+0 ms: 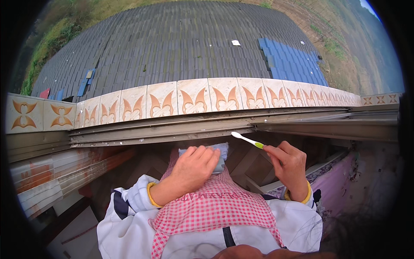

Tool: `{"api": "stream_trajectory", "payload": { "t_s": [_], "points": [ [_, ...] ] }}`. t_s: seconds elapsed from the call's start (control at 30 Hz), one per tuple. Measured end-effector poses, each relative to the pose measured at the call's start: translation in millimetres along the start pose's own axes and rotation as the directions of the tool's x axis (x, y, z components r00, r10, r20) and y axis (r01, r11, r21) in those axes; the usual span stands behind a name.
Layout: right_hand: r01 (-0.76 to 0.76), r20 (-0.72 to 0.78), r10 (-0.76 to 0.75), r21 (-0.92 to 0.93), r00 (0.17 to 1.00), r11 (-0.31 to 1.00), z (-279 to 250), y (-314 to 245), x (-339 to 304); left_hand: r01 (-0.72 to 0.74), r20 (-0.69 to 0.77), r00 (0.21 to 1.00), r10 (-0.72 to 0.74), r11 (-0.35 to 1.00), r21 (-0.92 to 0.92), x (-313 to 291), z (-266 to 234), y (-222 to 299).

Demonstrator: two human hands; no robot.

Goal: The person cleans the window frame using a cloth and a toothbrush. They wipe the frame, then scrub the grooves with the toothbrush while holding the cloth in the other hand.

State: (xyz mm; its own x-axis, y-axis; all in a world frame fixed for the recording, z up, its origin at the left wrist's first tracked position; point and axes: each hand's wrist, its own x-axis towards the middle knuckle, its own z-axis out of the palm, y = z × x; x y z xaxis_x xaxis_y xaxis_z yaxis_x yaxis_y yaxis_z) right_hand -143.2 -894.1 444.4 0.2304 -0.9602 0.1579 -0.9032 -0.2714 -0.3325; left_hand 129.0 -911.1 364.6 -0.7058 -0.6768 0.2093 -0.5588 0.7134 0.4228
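Note:
My right hand (290, 166) pinches the handle of a white and lime-green toothbrush (246, 140). Its head points left and appears just below the edge of the brown metal window track (172, 131); whether the two touch, I cannot tell. Closed over a light blue-grey cloth (222, 149), my left hand (194, 166) is in front of the pink checked apron (224, 203), near the track. Most of the cloth is hidden under the fingers. White specks dot the track.
A tiled ledge (194, 98) with orange patterns runs beyond the track. Outside lies a dark tiled roof (172, 47) with a blue patch (290, 60). A sliding frame (327, 129) fills the track's right side. Pink-purple fabric (334, 185) is at the lower right.

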Motion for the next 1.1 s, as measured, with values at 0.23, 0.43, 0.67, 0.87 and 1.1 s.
{"api": "stream_trajectory", "payload": {
  "t_s": [0.23,0.43,0.67,0.87,1.1],
  "points": [
    [0.203,0.124,-0.194,-0.065,0.973,0.977,14,12,18,0.216,-0.083,0.972,-0.222,0.974,-0.076,-32,-23,-9],
    [0.32,0.055,-0.322,0.043,0.945,0.947,56,-25,36,0.39,-0.09,0.912,-0.399,0.915,-0.103,-67,-35,-6],
    [0.377,-0.04,-0.375,0.086,0.926,0.922,54,-48,50,0.466,-0.058,0.878,-0.475,0.877,-0.117,-85,-25,4],
    [0.23,0.197,-0.211,-0.077,0.957,0.97,4,4,22,0.482,-0.09,0.859,-0.504,0.855,-0.19,-94,-13,6],
    [0.405,0.087,-0.417,0.133,0.905,0.905,73,-37,52,0.495,-0.102,0.85,-0.517,0.849,-0.185,-98,-12,12]
  ]
}}
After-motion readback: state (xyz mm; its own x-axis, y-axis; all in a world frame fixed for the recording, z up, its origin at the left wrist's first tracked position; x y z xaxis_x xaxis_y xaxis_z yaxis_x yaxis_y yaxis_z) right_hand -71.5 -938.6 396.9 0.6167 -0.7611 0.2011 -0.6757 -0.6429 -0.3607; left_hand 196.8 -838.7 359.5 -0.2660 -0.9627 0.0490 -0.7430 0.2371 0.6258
